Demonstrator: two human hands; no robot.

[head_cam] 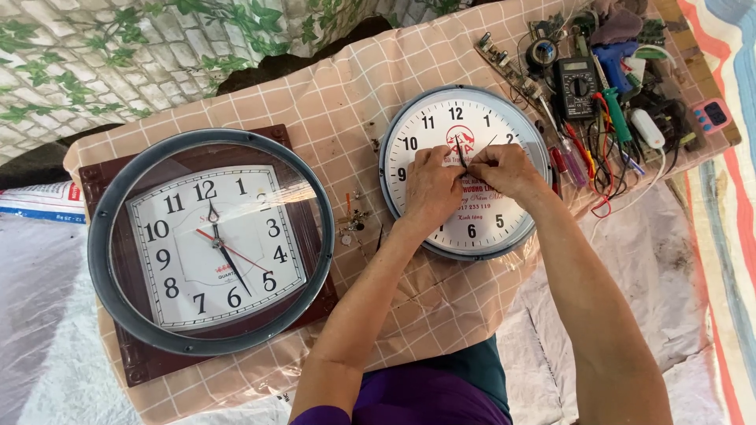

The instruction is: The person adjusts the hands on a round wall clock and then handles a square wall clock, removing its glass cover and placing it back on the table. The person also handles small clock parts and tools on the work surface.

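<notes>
Round clock (465, 169) on table (315, 102), cover off; left hand (431, 187) & right hand (504, 169) both pinched narrow on its hands at centre, hands not yet set, cover ring (102, 236) lies left on square clock (216, 244).

Left hand (431, 187): knuckles up, fingers curled, fingertips pinched together toward the right hand
Right hand (504, 169): knuckles up, fingertips pinched, almost touching the left hand
Forearms: bare, reaching forward and converging
Upper left arm: purple sleeve
</notes>
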